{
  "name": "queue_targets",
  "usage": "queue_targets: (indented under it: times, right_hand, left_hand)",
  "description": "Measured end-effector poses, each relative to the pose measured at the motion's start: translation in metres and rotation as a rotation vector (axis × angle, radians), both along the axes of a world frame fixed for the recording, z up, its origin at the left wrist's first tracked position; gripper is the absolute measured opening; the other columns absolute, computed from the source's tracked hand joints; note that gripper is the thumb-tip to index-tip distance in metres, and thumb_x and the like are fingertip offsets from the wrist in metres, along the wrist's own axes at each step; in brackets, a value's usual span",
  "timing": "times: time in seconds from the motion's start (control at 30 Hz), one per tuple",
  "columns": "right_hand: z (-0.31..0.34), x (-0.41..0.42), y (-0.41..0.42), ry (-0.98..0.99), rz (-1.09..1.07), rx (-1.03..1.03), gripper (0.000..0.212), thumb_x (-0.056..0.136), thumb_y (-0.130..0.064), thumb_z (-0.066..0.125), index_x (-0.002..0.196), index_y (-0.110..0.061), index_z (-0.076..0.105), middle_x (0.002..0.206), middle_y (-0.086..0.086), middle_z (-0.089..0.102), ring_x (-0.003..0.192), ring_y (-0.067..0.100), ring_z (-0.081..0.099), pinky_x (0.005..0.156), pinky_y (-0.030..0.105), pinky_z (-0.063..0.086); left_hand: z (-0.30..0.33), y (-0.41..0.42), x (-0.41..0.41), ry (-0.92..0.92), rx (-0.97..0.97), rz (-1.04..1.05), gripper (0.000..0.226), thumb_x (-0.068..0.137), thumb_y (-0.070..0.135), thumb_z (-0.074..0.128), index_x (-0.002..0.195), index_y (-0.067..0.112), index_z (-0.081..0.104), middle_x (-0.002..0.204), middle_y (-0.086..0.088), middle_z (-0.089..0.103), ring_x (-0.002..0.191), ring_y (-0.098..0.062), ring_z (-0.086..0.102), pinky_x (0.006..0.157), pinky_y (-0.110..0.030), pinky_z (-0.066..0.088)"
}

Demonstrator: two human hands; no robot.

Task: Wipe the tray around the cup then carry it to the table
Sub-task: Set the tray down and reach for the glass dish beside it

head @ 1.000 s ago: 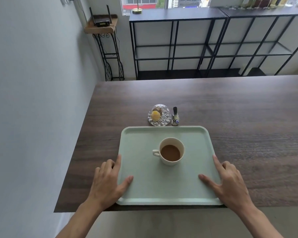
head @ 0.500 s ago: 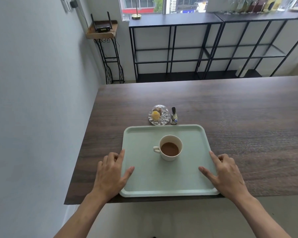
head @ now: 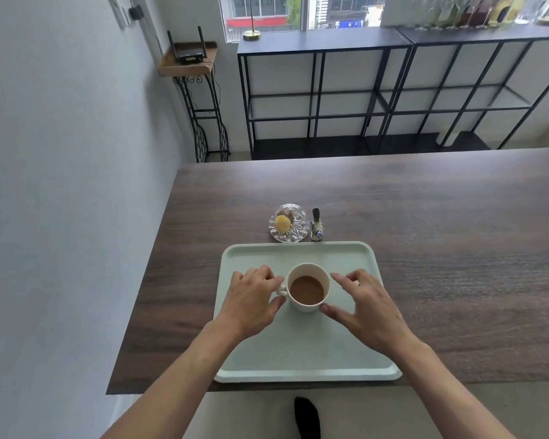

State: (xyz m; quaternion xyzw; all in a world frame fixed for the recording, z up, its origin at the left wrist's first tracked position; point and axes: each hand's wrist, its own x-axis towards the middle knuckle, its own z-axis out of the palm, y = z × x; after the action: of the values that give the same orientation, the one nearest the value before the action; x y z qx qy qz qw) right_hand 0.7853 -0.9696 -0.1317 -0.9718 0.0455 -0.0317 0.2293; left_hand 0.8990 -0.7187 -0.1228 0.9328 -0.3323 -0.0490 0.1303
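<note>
A white ceramic cup (head: 308,288) of brown drink stands mid-tray on a pale green rectangular plastic tray (head: 301,359) at the near edge of a dark wooden table (head: 441,223). The left hand (head: 251,301) touches its handle; the right hand (head: 366,304), fingers spread, grasps nothing.

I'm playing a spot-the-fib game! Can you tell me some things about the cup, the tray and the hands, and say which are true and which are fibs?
1. The cup holds a brown drink. True.
2. The cup stands on the bare table. False: it stands on the green tray.
3. The left hand is at the cup's handle side. True.
4. The right hand holds a cloth. False: it is open, holding nothing.
5. A glass dish sits beyond the tray. True.
</note>
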Motion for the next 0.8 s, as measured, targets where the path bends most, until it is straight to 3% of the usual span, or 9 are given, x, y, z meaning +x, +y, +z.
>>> queue_targets:
  times: [0.2,0.57,0.7,0.8]
  right_hand:
    - [-0.004,0.003,-0.003,-0.004,0.033,-0.016,0.073,0.09,-0.076,0.056,0.152,-0.039,0.046,0.123,-0.002,0.052,0.114,0.017,0.049,0.091,0.038,0.052]
    - [-0.008,0.01,0.004,-0.031,0.075,-0.028,0.07,0.093,-0.075,0.055,0.152,-0.038,0.045,0.123,-0.002,0.052,0.112,0.017,0.049,0.089,0.034,0.05]
    - [-0.007,0.007,-0.005,-0.018,0.047,-0.013,0.074,0.095,-0.071,0.057,0.155,-0.03,0.047,0.127,-0.001,0.053,0.118,0.017,0.049,0.095,0.036,0.05]
    - [-0.01,-0.006,-0.034,-0.024,-0.074,-0.012,0.069,0.095,-0.058,0.064,0.151,-0.019,0.054,0.119,0.003,0.059,0.113,0.022,0.054,0.095,0.043,0.052]
  left_hand:
    - [-0.003,0.002,0.007,-0.011,-0.026,-0.032,0.029,0.103,0.04,0.059,0.129,0.033,0.069,0.112,0.008,0.061,0.099,-0.017,0.055,0.085,-0.04,0.039]
    - [0.0,0.012,0.006,0.007,-0.017,0.004,0.032,0.104,0.039,0.057,0.134,0.034,0.066,0.115,0.009,0.06,0.102,-0.016,0.055,0.088,-0.04,0.04]
    - [0.003,0.021,0.004,0.03,-0.052,0.061,0.046,0.1,0.044,0.062,0.144,0.03,0.059,0.114,0.009,0.059,0.106,-0.015,0.057,0.092,-0.04,0.043]
    - [-0.001,0.051,0.002,0.016,-0.076,0.197,0.056,0.097,0.041,0.067,0.149,0.025,0.054,0.112,0.006,0.061,0.103,-0.017,0.061,0.093,-0.041,0.048]
